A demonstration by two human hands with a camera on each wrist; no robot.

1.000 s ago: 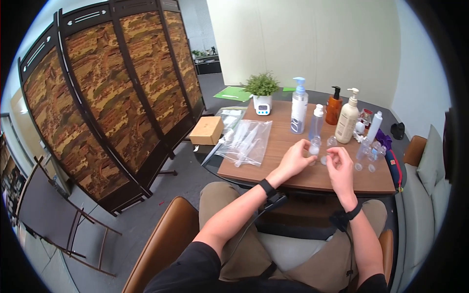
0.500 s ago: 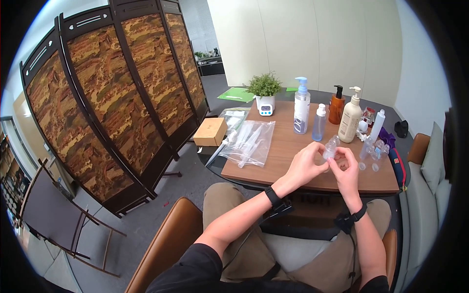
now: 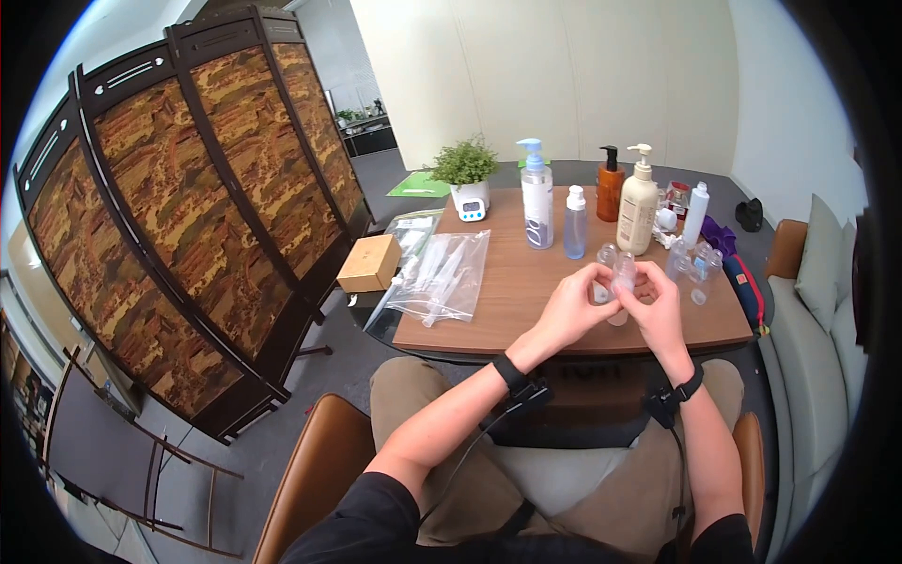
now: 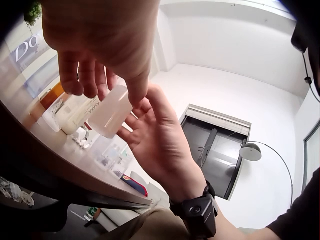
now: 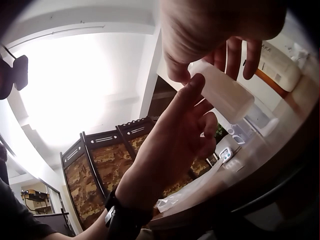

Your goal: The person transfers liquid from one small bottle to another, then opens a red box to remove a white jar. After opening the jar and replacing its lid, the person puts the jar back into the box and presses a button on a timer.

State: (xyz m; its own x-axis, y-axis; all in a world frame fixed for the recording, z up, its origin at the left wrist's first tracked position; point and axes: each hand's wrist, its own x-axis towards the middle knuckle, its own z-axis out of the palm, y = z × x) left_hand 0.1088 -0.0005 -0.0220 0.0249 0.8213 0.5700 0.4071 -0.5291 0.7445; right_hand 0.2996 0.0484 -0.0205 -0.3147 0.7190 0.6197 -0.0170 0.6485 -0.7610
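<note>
In the head view, my left hand and right hand meet over the near part of the table around a small translucent bottle. Fingers and thumbs of both hands pinch it from either side. Whitish contents show through the bottle's wall in the left wrist view. From the right wrist, the same bottle body appears, its neck end covered by the thumbs. Just behind the hands stands another small clear bottle.
Several small clear bottles and a round clear cap sit at the right. Behind stand a blue-topped pump bottle, a bluish spray bottle, a beige pump bottle and an amber one. Leftward lie a zip bag and a cardboard box.
The right hand, apart from the left a second ago, has joined it at the small bottle, and both now grip it. The head view has shifted slightly to the right.
</note>
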